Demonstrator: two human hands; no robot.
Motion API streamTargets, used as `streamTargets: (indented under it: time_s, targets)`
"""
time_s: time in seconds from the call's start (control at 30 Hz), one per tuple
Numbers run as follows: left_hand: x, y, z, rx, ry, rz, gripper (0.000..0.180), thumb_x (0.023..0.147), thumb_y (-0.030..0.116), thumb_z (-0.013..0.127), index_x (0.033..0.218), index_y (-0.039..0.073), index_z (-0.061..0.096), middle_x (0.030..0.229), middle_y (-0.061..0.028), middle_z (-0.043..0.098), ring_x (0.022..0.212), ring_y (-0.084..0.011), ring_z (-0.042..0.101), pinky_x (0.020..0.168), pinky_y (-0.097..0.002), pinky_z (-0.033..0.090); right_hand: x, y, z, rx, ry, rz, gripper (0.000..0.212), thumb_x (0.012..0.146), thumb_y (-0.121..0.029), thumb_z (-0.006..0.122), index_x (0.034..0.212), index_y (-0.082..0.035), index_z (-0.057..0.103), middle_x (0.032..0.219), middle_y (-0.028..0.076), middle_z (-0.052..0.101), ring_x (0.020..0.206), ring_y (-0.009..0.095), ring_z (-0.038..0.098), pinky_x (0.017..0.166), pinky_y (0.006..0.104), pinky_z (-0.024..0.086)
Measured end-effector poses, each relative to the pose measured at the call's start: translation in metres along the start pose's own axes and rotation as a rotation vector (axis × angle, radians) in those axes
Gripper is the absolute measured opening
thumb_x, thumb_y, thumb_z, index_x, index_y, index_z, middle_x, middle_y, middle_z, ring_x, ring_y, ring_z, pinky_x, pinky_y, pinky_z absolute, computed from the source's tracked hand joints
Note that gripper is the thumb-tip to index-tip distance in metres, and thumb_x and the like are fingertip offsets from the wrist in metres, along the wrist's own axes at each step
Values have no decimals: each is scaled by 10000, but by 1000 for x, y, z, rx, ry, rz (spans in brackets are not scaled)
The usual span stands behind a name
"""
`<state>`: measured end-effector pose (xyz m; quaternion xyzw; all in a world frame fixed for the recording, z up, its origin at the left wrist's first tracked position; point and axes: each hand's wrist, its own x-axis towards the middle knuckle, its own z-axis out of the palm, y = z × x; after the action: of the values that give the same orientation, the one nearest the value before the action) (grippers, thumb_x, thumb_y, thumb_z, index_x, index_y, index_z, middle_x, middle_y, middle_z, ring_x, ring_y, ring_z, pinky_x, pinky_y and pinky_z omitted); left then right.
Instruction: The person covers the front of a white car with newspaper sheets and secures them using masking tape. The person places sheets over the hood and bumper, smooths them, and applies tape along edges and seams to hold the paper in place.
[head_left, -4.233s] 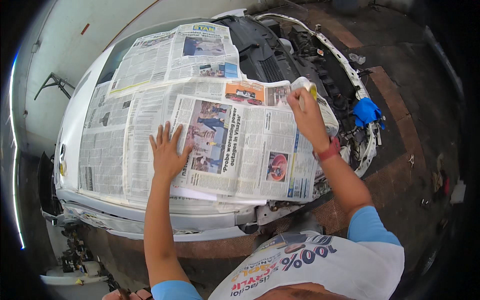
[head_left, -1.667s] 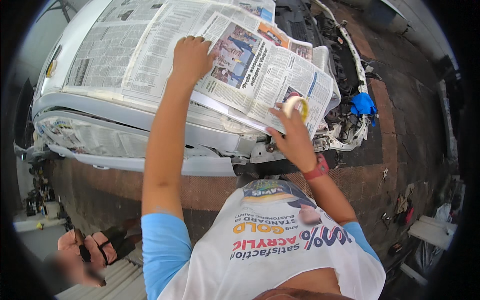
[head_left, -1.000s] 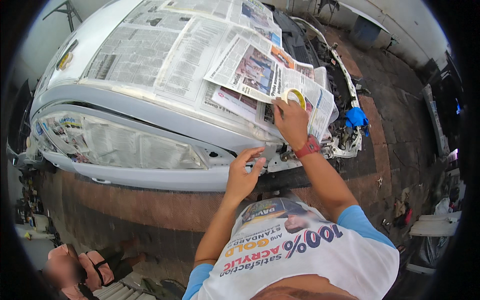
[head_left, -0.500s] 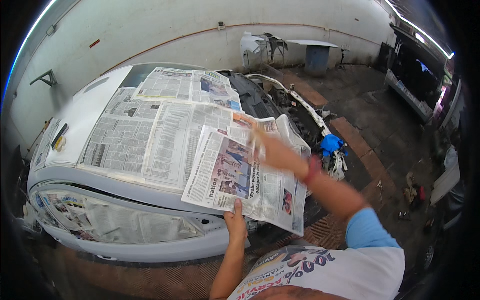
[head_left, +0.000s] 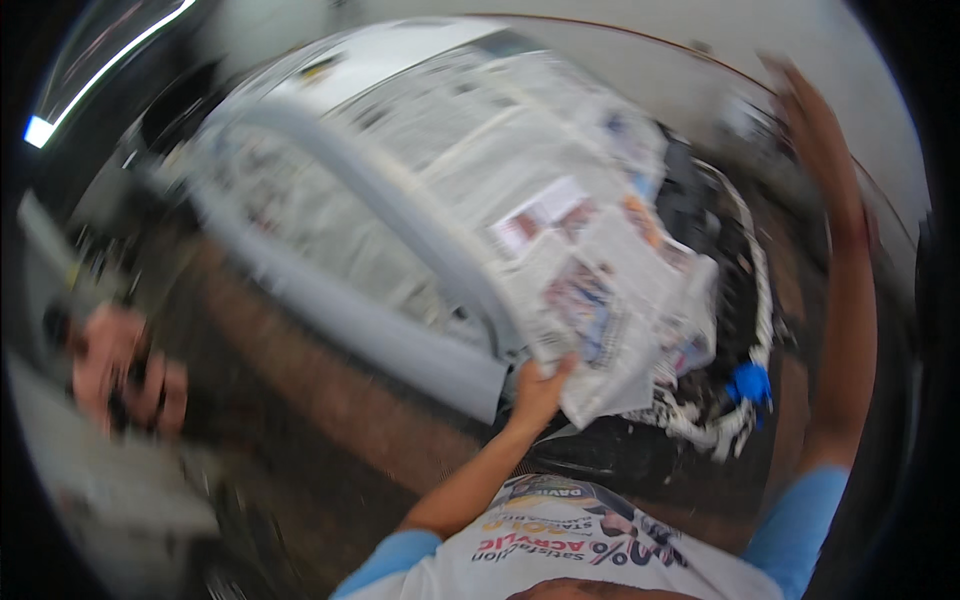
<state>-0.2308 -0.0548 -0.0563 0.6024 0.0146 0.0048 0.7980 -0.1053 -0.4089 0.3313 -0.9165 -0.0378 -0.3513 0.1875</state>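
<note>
My left hand (head_left: pixel 543 390) is closed on the lower edge of a newspaper sheet (head_left: pixel 572 295), which lies over the front of a car's windshield area. My right hand (head_left: pixel 812 125) is raised high at the right, well away from the paper, fingers stretched out and holding nothing visible. More newspaper (head_left: pixel 450 115) covers the car's glass, and further sheets mask the side window (head_left: pixel 330 220). The car body (head_left: pixel 345 310) is dull grey, its roof (head_left: pixel 400 55) white. Motion blurs the whole view.
Beyond the paper's right edge lies the exposed front end (head_left: pixel 755 270), with blue wrapping (head_left: pixel 750 383) at its near corner. A pale wall (head_left: pixel 640 65) stands behind the car. At the far left is a blurred pinkish and black object (head_left: pixel 130 370).
The view has swung left, bringing the car's side further into sight. My right hand has lifted off the newspaper, up and to the right; my left hand still grips the sheet's edge.
</note>
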Motion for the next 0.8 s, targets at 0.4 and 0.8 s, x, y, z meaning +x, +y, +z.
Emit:
streamTargets:
  time_s: [0.4,0.8]
  targets:
    - [-141,26,95,300,-24,266,507,857,245,991,1258,22,777,1105,-120,850,1005,-155,777,933,-381,600,-389,-29,83,947,-455,264,214,1004,-146,831,1099,8,718,953,18,694,870,115,579,798,292,470]
    - [-163,44,74,151,41,264,426,1045,189,831,1396,-23,717,1319,-97,803,1185,-173,727,1087,-370,557,-246,60,26,574,-130,-76,691,1074,-178,716,1693,-20,453,1539,191,634,1336,279,642,1169,410,484]
